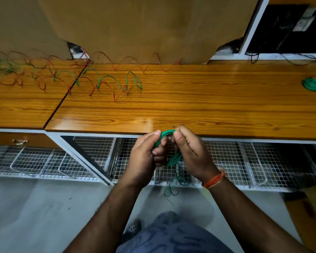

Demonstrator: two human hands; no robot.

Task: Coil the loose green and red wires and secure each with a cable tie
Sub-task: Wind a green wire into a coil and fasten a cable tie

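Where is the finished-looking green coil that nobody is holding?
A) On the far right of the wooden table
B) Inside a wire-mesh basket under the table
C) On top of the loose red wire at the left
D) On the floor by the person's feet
A: a small green coil lies alone on the wooden table near its right end, while both hands hold another green coil at the near edge.

Glossy wood-grain desk (pixel 190 106); white wire-mesh baskets (pixel 263 161); matt cardboard (pixel 135 30).
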